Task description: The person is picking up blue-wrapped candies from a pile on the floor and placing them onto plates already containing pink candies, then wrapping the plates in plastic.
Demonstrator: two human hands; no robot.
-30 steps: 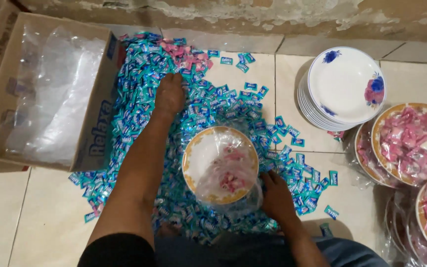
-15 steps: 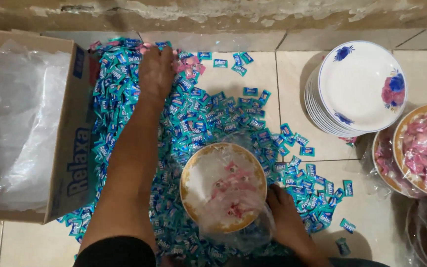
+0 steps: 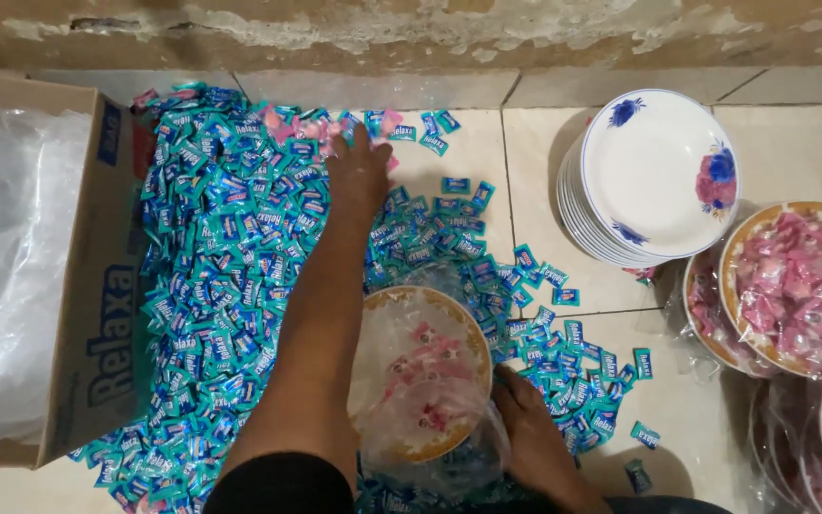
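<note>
- The left hand (image 3: 359,176) lies flat, fingers spread, on the far end of the heap of teal sweets (image 3: 230,276) on the tiled floor (image 3: 449,157), among a few pink sweets (image 3: 302,126); its grip is apart and clamped on nothing. A sweep from here could drag teal wrappers along with the pink ones.
- The right hand (image 3: 525,419) presses at the near rim of the bagged plate (image 3: 420,371), which sits on the floor amid the heap. Whether its grip is closed on the clear plastic bag (image 3: 430,419) I cannot tell, as the film hides the fingertips.
- A loose hold could let the bag mouth sag and the pink sweets inside spill out.
- The outstretched forearm crosses just beside the plate; a nudge could tip it.
- The stack of white plates (image 3: 654,176) stands near loose wrappers.
</note>
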